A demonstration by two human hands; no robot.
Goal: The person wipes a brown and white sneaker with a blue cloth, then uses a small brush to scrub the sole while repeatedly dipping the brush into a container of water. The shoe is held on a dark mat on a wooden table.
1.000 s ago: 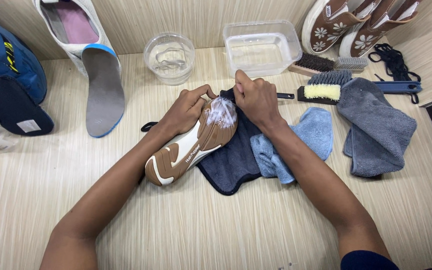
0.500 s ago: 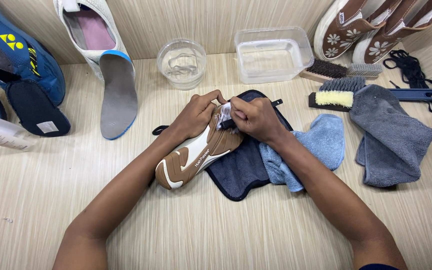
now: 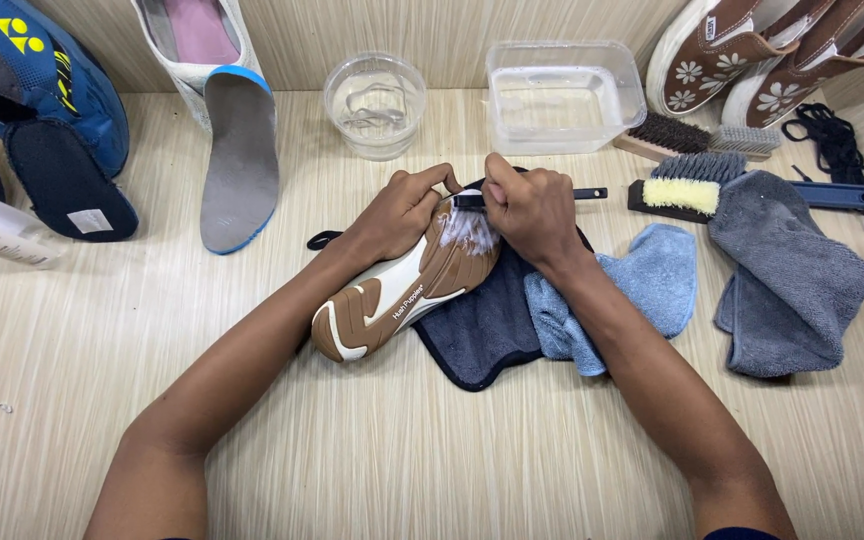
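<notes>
A shoe [image 3: 392, 300] lies sole up over a dark blue towel [image 3: 482, 330], its brown and white sole facing me. White foam covers the toe end of the sole. My left hand [image 3: 402, 205] grips the shoe's upper edge near the toe. My right hand [image 3: 527, 205] is closed around a small dark-handled brush [image 3: 577, 194], whose head presses into the foam. The brush bristles are hidden under my fingers.
A round clear bowl [image 3: 375, 100] and a rectangular clear tub [image 3: 564, 95] stand at the back. Several brushes [image 3: 687, 185], a light blue cloth [image 3: 652, 290] and a grey cloth [image 3: 792, 280] lie right. A grey insole [image 3: 240, 160], blue shoes [image 3: 42, 90] and brown floral shoes [image 3: 742, 50] ring the area.
My right hand has shifted slightly on the toe of the sole with the brush, and the foam patch has spread. My left hand keeps its hold on the shoe.
</notes>
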